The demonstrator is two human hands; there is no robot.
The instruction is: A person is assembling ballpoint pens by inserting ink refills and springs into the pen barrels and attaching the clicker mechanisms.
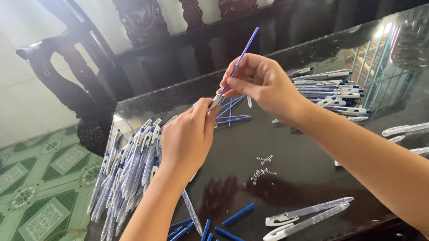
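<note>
Refill (240,60), thin blue, sits pinched in the right hand (259,84) between thumb and fingertips (232,78); upper end sticks up and away past the knuckles, lower end runs down-left to a silvery tip (217,101). That tip meets the left hand (188,138) right at its thumb and forefinger, which close on it; whether they grip the tip itself or a small part on it, can't tell. Left fingers curled tight, right fingers in a light pinch. Both hands hover above the dark glossy table (300,181), refill not touching the surface. Left of the left hand: big heap of clear pen barrels (122,171) with white clips. Behind the hands: loose blue refills (233,113). Right of the right hand: second pile of assembled pens (332,91). Near front edge: short blue plugs (223,230) scattered, two finished pens (307,217) side by side, two small springs (263,167) mid-table. Carved dark wooden bench (194,7) behind the table, green patterned floor tiles (32,205) at left.
</note>
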